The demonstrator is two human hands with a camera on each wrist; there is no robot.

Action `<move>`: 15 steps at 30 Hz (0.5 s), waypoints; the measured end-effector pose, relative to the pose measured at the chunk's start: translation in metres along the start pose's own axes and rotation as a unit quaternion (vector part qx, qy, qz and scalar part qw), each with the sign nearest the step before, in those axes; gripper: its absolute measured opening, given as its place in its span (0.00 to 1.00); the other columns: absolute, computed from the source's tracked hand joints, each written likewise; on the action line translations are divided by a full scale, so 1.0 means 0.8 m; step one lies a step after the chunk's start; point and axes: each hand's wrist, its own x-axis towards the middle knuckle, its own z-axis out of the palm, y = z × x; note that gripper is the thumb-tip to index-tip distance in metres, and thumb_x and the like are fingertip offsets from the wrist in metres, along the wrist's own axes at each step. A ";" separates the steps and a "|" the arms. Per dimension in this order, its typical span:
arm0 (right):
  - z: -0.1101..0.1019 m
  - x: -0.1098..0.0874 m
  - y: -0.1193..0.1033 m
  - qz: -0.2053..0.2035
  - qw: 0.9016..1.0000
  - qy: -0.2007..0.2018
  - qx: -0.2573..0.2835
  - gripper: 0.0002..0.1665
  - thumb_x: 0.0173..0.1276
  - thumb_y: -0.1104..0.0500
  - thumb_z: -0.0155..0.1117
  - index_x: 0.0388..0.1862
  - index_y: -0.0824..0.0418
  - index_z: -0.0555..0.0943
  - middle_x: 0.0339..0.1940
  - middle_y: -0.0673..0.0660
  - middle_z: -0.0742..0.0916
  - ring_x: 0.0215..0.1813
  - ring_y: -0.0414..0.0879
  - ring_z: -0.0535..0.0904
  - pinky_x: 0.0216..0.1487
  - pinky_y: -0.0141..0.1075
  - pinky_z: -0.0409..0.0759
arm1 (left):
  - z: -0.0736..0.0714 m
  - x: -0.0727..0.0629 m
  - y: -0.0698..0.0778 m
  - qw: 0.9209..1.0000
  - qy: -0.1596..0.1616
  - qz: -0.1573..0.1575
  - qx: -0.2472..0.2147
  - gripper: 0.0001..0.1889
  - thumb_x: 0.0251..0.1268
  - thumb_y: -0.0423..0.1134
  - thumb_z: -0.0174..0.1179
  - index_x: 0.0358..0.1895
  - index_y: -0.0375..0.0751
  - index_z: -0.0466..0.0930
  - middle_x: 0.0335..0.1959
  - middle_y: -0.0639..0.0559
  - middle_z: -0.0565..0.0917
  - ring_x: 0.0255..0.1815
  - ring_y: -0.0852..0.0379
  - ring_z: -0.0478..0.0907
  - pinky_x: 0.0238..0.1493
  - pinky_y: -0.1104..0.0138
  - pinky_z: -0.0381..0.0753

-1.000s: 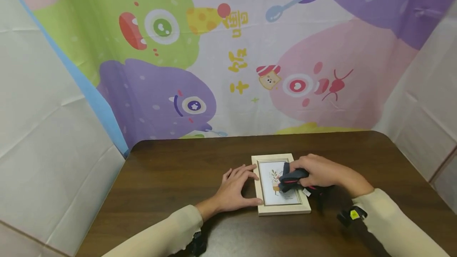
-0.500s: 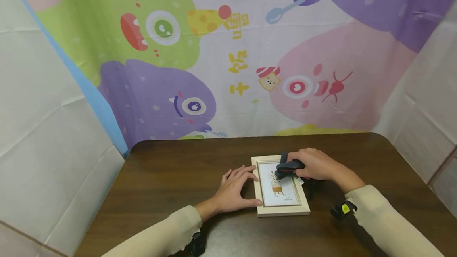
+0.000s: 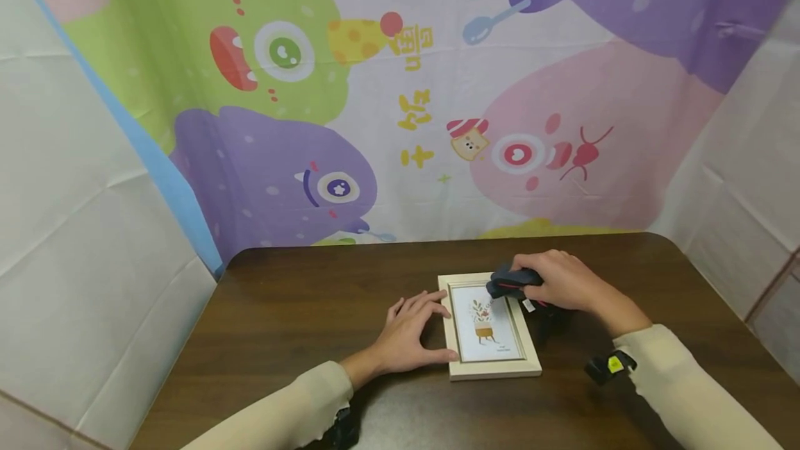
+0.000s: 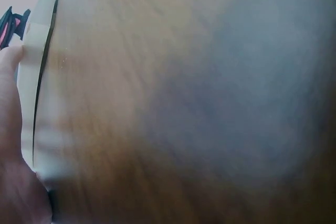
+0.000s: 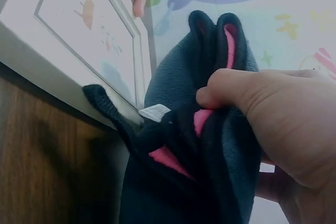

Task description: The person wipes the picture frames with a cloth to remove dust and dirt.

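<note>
One frame (image 3: 494,369), cream-coloured, lies flat on the brown desk (image 3: 294,304), a little right of the middle of the desk's far edge, its own far end near that edge. Under its glass is a print (image 3: 483,332) of leaves and a red flower in a brown pot on legs. The left hand (image 3: 406,339) rests at the frame's left side, fingers spread, fingertips and thumb touching the cream border. The right hand (image 3: 562,282), on the side of the desk's far right corner, pinches a dark cloth (image 3: 515,283) between thumb and fingers; the right wrist view shows it bunched in folds, with pink inside and a white tag (image 5: 155,112). The cloth lies over the frame's far right corner, and part of it hangs past the frame's right side; whether it touches the glass, I cannot tell. Both sleeves (image 3: 690,373) are beige, with a black device (image 3: 600,369) at each wrist. Beyond the desk's far edge hangs a backdrop (image 3: 409,203) printed with cartoon creatures. The left wrist view is mostly blurred.
</note>
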 end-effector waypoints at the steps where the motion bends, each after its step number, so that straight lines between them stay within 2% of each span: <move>1: -0.001 -0.001 0.001 0.003 1.000 0.009 -0.003 0.13 0.69 0.61 0.82 0.49 0.50 0.89 0.38 0.49 0.93 0.36 0.42 0.81 0.40 0.41 0.83 | 0.000 0.000 0.000 1.000 0.001 0.000 0.000 0.33 0.65 0.66 0.76 0.67 0.59 0.79 0.92 0.57 0.67 0.94 0.36 0.59 0.85 0.22 0.51; 5: -0.004 -0.006 0.005 0.023 0.998 0.063 -0.016 0.13 0.69 0.60 0.80 0.51 0.52 0.89 0.33 0.49 0.91 0.33 0.43 0.80 0.36 0.41 0.77 | 0.001 0.000 -0.001 1.000 0.001 0.001 0.001 0.33 0.65 0.67 0.76 0.67 0.59 0.78 0.92 0.58 0.67 0.94 0.36 0.59 0.85 0.22 0.51; 8: -0.004 -0.008 0.008 0.051 0.993 0.104 -0.009 0.15 0.69 0.60 0.78 0.54 0.55 0.88 0.35 0.54 0.92 0.31 0.46 0.82 0.34 0.41 0.76 | 0.001 -0.001 -0.002 1.000 0.001 0.000 0.001 0.33 0.65 0.67 0.76 0.67 0.59 0.78 0.92 0.58 0.67 0.94 0.36 0.59 0.85 0.22 0.51; 11: -0.001 -0.009 0.011 0.081 0.988 0.127 0.013 0.16 0.70 0.58 0.75 0.56 0.57 0.87 0.38 0.60 0.94 0.32 0.49 0.84 0.33 0.41 0.75 | 0.001 -0.001 -0.001 1.000 0.000 0.000 0.000 0.33 0.65 0.67 0.76 0.67 0.59 0.78 0.92 0.58 0.66 0.95 0.35 0.58 0.85 0.22 0.51; 15: 0.007 -0.006 0.017 0.110 0.982 0.145 0.044 0.15 0.72 0.57 0.74 0.55 0.59 0.86 0.38 0.62 0.94 0.32 0.51 0.85 0.33 0.41 0.74 | 0.001 0.001 -0.001 1.000 0.001 0.001 0.003 0.33 0.65 0.67 0.76 0.67 0.59 0.78 0.92 0.58 0.66 0.95 0.36 0.58 0.85 0.22 0.51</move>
